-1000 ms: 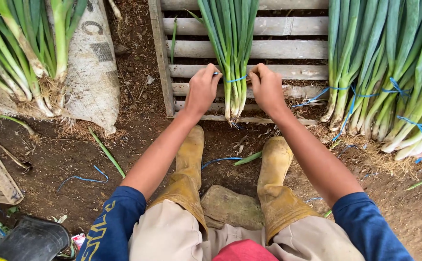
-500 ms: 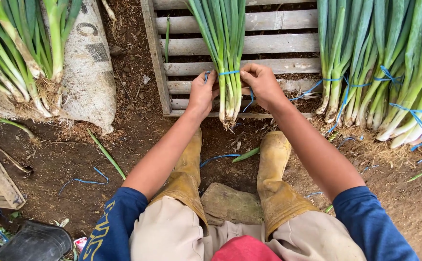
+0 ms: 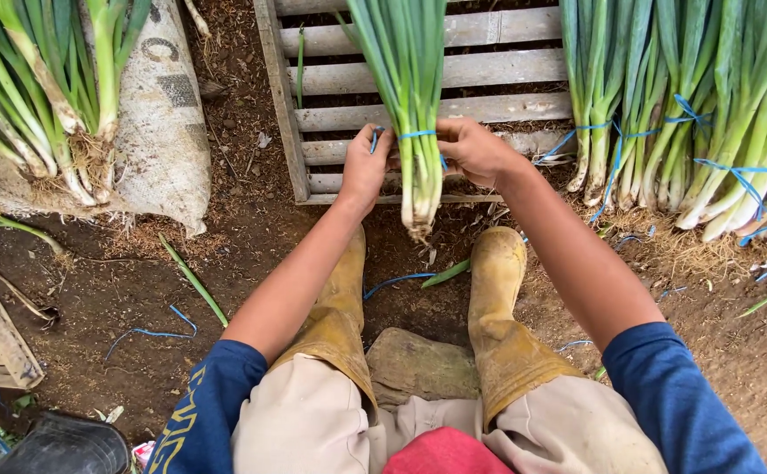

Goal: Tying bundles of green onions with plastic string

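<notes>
Yellow rubber boots (image 3: 498, 290) are planted in the dark soil at six o'clock, either side of a flat stone (image 3: 423, 364), which suggests the person sits low so both arms can reach forward over the knees. Between the boots lie a loose blue string (image 3: 397, 283) and a cut green leaf (image 3: 445, 274). Just beyond, at the centre, a bundle of green onions (image 3: 410, 105) lies lengthwise with its pale root ends towards the person and its leaves running off at twelve o'clock; it rests on a wooden slatted pallet (image 3: 489, 70), probably to keep it off the dirt. The left hand (image 3: 366, 167) presses against the bundle's nine o'clock side, fingers closed around an end of the blue tie (image 3: 416, 134), while the right hand (image 3: 471, 149) grips from three o'clock, fingers curled against the stalks and, it seems, onto the tie's other end. The tie circles the stalks exactly between the two hands, above the roots, so the bundle is pinched from both sides with the band at the middle of the grip. Farther out, at two o'clock, tied bunches of onions (image 3: 691, 114) lie side by side with blue bands. At ten o'clock, untied onions (image 3: 32, 105) rest against a white woven sack (image 3: 160, 123).
</notes>
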